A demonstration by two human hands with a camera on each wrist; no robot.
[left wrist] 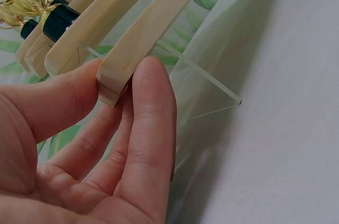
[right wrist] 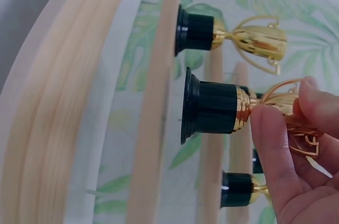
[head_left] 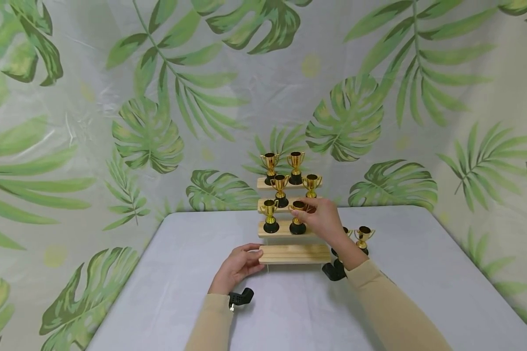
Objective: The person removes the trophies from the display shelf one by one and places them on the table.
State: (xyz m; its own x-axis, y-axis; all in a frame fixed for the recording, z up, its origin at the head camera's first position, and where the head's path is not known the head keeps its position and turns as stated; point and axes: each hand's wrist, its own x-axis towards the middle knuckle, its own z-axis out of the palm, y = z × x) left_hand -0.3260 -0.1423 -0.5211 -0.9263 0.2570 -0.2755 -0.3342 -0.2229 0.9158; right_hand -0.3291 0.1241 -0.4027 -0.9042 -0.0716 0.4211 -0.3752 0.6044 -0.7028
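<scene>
A tiered wooden display stand (head_left: 295,254) with several stepped shelves stands on the table. My left hand (head_left: 238,265) pinches the left end of its lowest shelf (left wrist: 140,36), thumb on top and fingers beneath. My right hand (head_left: 322,219) grips a small gold trophy (right wrist: 217,107) with a black base by its cup. The base is upright, close over the shelf second from the bottom (right wrist: 151,113). To its left on that shelf stands another trophy (head_left: 270,217). Two trophies stand on each of the two upper shelves, such as the one at top right (head_left: 296,168).
Right of the stand, two more trophies (head_left: 364,238) are on the table (head_left: 193,234), one mostly hidden behind my right forearm. A leaf-patterned sheet (head_left: 267,87) hangs behind the table. Thin clear supports (left wrist: 204,73) show under the lowest shelf.
</scene>
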